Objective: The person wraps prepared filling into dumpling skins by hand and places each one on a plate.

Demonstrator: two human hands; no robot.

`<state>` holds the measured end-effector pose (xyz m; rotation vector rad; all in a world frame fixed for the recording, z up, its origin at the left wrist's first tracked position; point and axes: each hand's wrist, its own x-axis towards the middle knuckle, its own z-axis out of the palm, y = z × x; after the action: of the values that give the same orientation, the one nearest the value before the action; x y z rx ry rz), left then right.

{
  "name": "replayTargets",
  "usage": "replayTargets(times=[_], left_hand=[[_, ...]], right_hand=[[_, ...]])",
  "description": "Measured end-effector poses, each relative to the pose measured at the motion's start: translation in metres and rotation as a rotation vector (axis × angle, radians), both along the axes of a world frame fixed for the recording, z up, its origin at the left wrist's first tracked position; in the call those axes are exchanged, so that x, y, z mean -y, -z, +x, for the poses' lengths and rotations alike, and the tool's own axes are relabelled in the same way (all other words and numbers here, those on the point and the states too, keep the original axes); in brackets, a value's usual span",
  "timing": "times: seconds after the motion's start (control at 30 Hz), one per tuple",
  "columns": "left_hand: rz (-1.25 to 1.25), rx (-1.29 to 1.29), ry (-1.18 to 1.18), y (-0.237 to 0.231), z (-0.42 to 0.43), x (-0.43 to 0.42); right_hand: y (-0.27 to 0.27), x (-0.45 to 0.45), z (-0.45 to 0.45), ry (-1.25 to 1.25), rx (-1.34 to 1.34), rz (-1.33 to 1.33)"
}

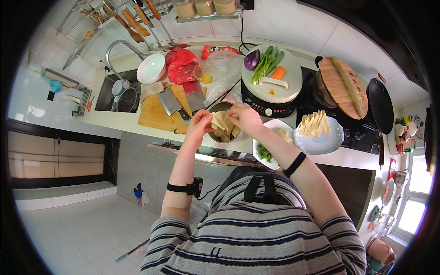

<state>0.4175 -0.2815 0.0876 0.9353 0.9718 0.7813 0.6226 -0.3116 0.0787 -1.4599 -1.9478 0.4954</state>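
My left hand [199, 126] and my right hand [244, 117] pinch a thin, pale, folded food sheet [220, 120] between them, over a round metal pot [237, 136] near the counter's front edge. More of the same pale sheets lie inside the pot. To the right stands a white dish [258, 165] with chopped green herbs [264, 153] and a pale shredded food, partly hidden under my right forearm. Beyond it a patterned white dish [319, 147] holds a row of folded pale sheets [314, 124].
Left lies a wooden cutting board [151, 115] with a cleaver [170, 101]. Behind are a white bowl [151, 68], a red plastic bag [180, 65] and an electric cooker [271, 94] with vegetables on its lid. A wooden-lidded pot [343, 87] and a black wok [380, 106] stand right.
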Motion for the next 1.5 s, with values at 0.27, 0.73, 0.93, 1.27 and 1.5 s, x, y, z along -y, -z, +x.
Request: replayTargets(times=[0.27,0.73,0.93,1.27,1.5], left_hand=[[-0.049,0.072,-0.028,0.005,-0.007,0.006],[0.306,-0.273,0.170,0.056,-0.009,0.006],[0.669,-0.591,0.137,0.043,0.011,0.015],[-0.207,0.262,0.197,-0.012,0.063,0.024],[-0.429,0.388,0.180,-0.015,0.115,0.042]], right_hand=[[-0.011,0.002,-0.014,-0.051,-0.122,-0.170],[-0.005,-0.015,0.013,0.039,-0.552,-0.442],[-0.016,-0.011,0.020,0.045,-0.808,-0.587],[-0.053,0.017,0.062,0.124,-0.997,-0.691],[-0.074,0.048,0.092,0.102,-0.731,-0.405]])
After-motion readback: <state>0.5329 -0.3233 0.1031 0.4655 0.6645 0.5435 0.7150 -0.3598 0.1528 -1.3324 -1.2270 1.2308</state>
